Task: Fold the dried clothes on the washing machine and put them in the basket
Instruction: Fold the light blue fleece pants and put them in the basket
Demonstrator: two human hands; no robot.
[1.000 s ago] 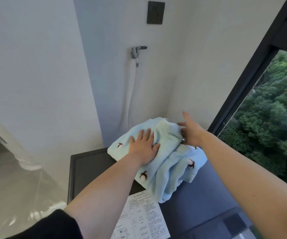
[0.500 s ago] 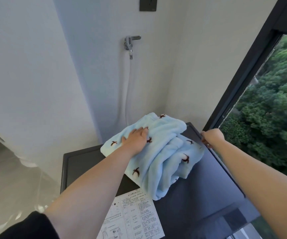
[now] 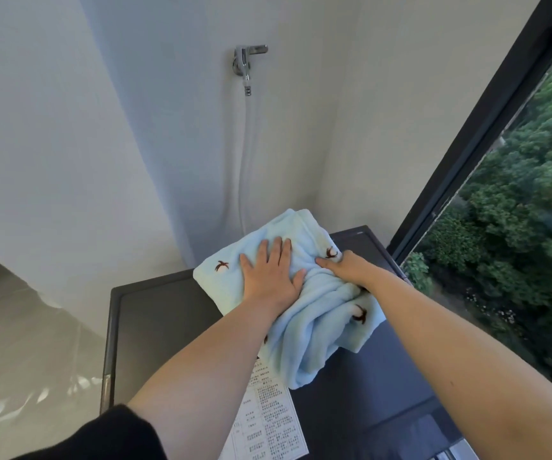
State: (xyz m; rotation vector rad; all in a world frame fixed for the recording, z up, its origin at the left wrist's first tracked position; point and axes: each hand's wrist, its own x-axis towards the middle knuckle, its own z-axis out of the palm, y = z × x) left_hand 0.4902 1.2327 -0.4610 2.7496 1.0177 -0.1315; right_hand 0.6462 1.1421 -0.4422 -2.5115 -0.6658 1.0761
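Presently, head view: the light blue cloth [image 3: 314, 323] lies bunched on the washing machine [image 3: 161, 313], towards the back wall. The left hand [image 3: 269, 277] presses it flat, fingers spread; the right hand [image 3: 347, 270] pinches a fold at the right edge. Recommended: anchor firmly, draw the fold across evenly, smooth the ridges

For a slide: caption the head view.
On a dark washing machine, left hand presses pale blue fleece garment; right hand grips it.

Pale-blue towel [image 3: 304, 330] lies bunched, part-folded atop dark washing machine [image 3: 155, 313].
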